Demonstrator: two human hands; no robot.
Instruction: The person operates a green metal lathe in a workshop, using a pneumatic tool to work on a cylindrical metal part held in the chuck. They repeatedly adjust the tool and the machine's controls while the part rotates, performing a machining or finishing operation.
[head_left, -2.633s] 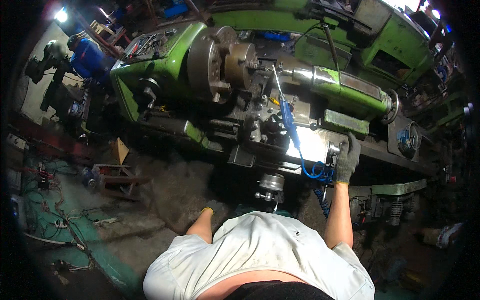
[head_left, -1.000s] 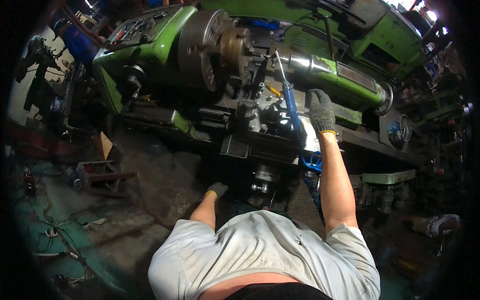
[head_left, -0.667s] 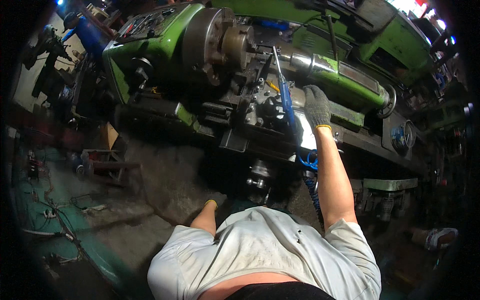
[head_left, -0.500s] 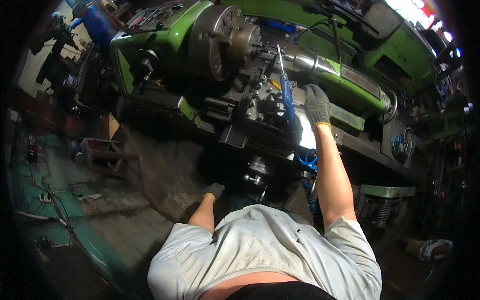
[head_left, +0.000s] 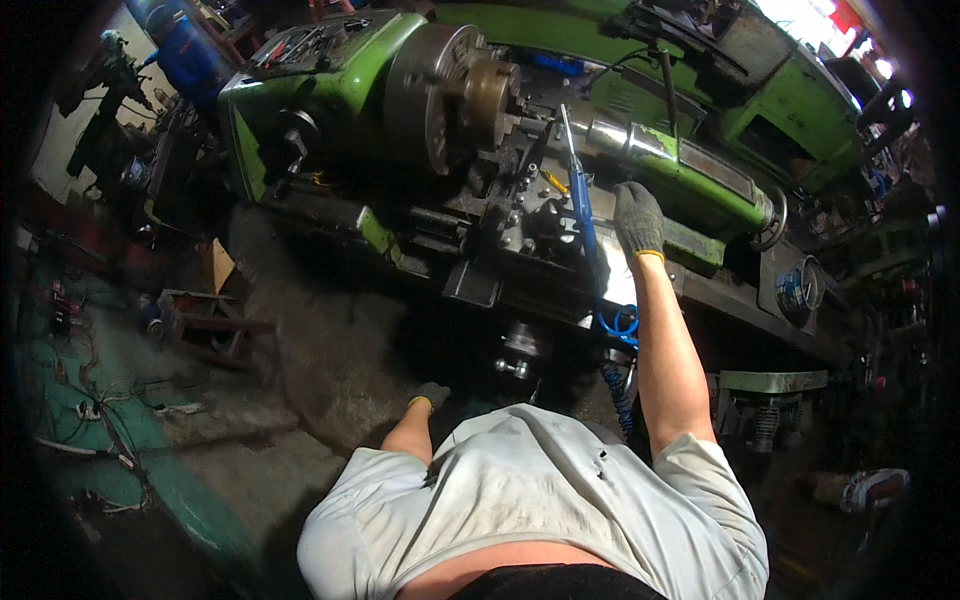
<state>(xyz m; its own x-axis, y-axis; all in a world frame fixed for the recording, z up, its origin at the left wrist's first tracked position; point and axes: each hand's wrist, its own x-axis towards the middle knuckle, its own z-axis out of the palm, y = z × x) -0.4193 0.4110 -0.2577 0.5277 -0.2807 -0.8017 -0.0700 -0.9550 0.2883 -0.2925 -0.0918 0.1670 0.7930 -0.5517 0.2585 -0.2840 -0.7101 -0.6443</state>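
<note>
My right hand (head_left: 638, 218), in a grey knitted glove with a yellow cuff, reaches over the lathe carriage (head_left: 540, 215) beside the green tailstock (head_left: 700, 180). Its fingers are curled and closed together; whatever lies under them is hidden. Just left of it, a blue air blow gun (head_left: 582, 205) with a long metal nozzle slants across the carriage, its blue hose (head_left: 622, 325) coiled below. My left hand (head_left: 430, 394), gloved alike, is low near my body, left of the handwheel (head_left: 525, 340). Shadow hides its fingers. Toward the upper left, the lathe chuck (head_left: 425, 95) holds a round metal workpiece (head_left: 490, 100).
Hand tools (head_left: 305, 45) lie on the green headstock. A small yellow-handled item (head_left: 553, 182) rests on the carriage. Cables (head_left: 120, 440) run over the green floor at left, near a low metal frame (head_left: 215, 325). At the tailstock end is a handwheel (head_left: 775, 218).
The whole view has shifted slightly. My right hand stays beside the tailstock and my left stays low. The chuck's face looks turned: a jaw seen at its left side no longer shows there.
</note>
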